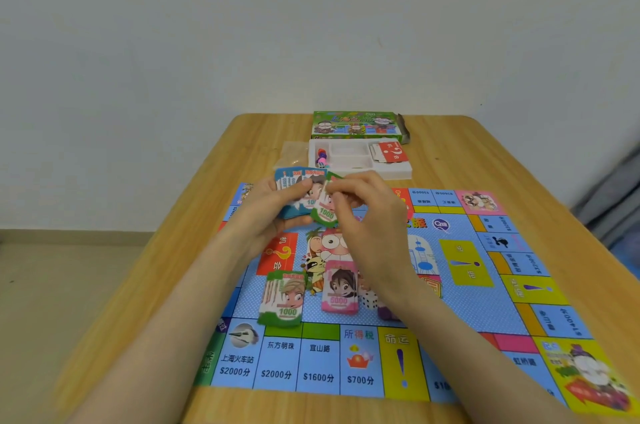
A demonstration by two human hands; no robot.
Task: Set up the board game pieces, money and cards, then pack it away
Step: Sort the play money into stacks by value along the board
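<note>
**2 money piles on the board, 1 bundle in hand**

The game board [467, 312] lies flat on the wooden table [502, 163]. On it sit 2 piles of notes, 1 green pile marked 1000 [282, 299] and 1 pink pile marked 5000 [340, 286], with 1 white die [370, 299] just beside the pink one.

Above the board's far edge, the left hand [273, 212] grips a fanned bundle of notes [294, 181]. The right hand [367, 215] pinches 1 green 1000 note [325, 214] at that bundle.

Beyond the board, 1 white tray [398, 174] holds coloured pawns and 1 die [322, 158] in its left compartment and 1 stack of red cards [389, 151] in its right. Behind it lies 1 green game box [356, 125], and 1 clear bag [294, 153] lies to the tray's left.
</note>
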